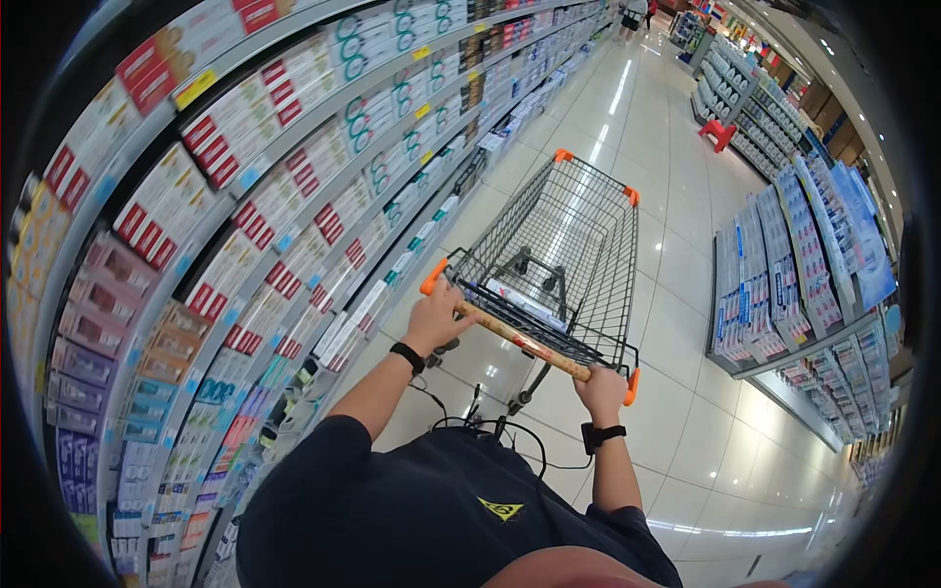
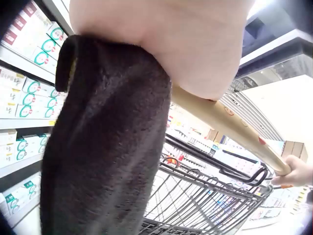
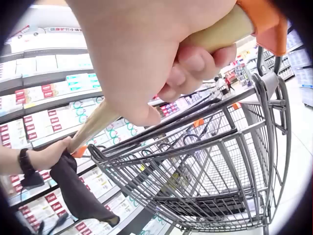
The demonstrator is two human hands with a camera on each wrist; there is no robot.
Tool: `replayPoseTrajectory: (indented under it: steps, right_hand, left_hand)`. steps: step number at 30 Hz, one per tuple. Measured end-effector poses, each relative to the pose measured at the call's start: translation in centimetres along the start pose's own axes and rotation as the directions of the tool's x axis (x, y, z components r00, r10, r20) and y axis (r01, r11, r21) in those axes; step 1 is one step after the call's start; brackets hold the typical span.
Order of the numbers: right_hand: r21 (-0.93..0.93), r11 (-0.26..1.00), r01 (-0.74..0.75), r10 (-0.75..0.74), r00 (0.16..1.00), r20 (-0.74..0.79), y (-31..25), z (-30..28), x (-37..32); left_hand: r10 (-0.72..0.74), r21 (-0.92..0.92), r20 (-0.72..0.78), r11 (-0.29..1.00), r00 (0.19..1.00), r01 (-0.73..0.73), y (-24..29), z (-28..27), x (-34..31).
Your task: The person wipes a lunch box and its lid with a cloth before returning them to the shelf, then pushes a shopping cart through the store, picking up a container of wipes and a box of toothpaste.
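A wire shopping cart [image 1: 629, 235] with orange corner caps stands in front of me. My left hand [image 1: 438, 318] grips the left end of its tan handle [image 1: 520, 341], and my right hand [image 1: 600, 392] grips the right end. In the right wrist view, the right fingers [image 3: 195, 61] curl round the bar beside an orange end cap [image 3: 271, 34]. Below the left hand hangs a dark cloth-like piece [image 3: 78, 191], which fills much of the left wrist view. A flat white and blue thing [image 1: 529, 306] lies just behind the handle, at the near end of the cart.
Shelves of boxed goods [image 1: 323, 176] run close along the left. To the right stands a display rack [image 1: 784, 265] of hanging packs. Further off are a red stool [image 1: 718, 134] and more shelving [image 1: 774, 118]. Shiny tiled floor [image 1: 676, 323] stretches up the aisle, with a person [image 1: 630, 18] far ahead.
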State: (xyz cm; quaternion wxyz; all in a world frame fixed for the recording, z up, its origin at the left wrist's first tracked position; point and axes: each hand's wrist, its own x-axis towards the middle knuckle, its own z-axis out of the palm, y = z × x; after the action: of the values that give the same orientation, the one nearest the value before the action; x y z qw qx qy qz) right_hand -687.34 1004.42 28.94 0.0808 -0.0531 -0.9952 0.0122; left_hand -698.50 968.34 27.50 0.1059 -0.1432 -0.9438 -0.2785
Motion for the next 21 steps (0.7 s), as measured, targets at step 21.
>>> replayPoseTrajectory:
  steps: [21]
  right_hand:
    - [0.102,0.994,-0.043,0.043,0.999,0.005,19.8,6.6,43.2]
  left_hand:
    - [0.031,0.057,-0.170,0.998,0.985,-0.022,5.5,21.5,45.0]
